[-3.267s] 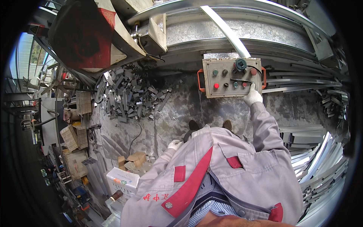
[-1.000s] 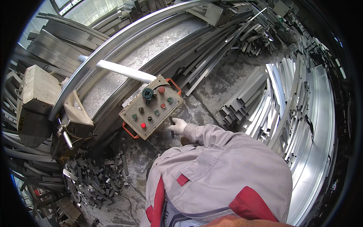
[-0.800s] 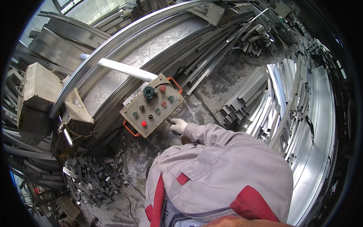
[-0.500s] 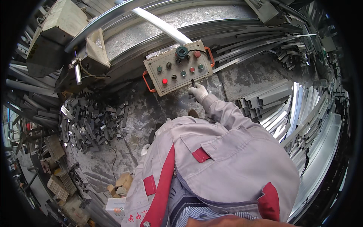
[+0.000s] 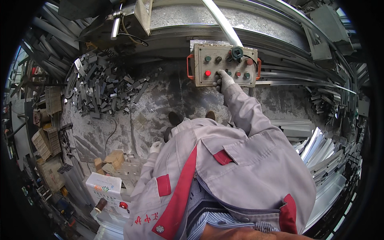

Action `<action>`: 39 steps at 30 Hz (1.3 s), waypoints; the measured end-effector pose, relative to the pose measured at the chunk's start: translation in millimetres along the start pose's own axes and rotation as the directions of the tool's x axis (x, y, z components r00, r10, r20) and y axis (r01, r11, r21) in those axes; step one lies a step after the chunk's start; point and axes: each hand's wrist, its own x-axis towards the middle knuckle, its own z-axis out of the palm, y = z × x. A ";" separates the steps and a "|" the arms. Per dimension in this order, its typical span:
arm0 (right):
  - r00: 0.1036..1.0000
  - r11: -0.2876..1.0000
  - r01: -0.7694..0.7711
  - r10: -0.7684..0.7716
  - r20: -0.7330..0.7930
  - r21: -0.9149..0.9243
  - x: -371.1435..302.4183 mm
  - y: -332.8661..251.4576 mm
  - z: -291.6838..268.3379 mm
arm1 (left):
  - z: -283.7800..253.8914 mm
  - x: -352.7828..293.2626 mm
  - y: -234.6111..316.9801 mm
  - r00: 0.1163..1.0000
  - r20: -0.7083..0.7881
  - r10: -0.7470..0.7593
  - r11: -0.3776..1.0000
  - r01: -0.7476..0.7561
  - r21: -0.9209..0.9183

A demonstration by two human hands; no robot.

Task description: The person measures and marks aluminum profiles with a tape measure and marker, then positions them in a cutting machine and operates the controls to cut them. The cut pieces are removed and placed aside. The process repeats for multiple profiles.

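One right hand (image 5: 225, 80) is covering part of the control box (image 5: 213, 66) ahead of the shoes (image 5: 175, 117); the left hand (image 5: 155, 147) is hanging by the jacket (image 5: 256, 168). I cannot tell what either is holding.

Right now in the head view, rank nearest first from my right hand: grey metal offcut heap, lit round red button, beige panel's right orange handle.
1. Lit red button: just left of your right hand.
2. Orange handle: rightward.
3. Metal offcut heap: floor, far left.
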 end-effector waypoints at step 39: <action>-0.009 0.479 -0.283 -0.868 0.497 0.831 -48.5 -244.8 203.7 | -303.2 126.4 547.0 0.900 -0.198 0.388 0.870 -0.428 -0.242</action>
